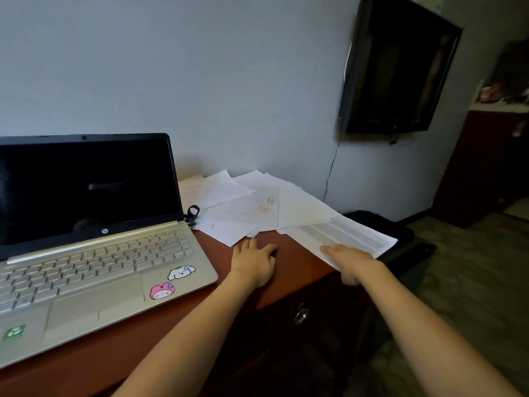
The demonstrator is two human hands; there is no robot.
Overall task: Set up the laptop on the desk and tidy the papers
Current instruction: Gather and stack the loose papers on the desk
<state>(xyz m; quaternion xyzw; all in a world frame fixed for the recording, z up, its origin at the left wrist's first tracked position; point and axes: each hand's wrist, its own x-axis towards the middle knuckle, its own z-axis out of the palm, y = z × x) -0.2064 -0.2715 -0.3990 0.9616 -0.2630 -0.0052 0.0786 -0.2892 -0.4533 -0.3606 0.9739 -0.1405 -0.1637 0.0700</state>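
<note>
Scattered papers lie right of the open laptop. Right hand rests flat, holding nothing, on the overhanging printed sheet; left hand flat on the desk, pile just ahead.

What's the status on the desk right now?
Left hand flat on desk, empty. Right hand on printed sheet. Laptop open; papers scattered.

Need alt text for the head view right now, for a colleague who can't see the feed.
An open laptop with a dark screen sits at the left of a reddish desk, loose papers scattered to its right. The left hand rests flat on the desk; the right hand presses on the nearest sheet.
</note>
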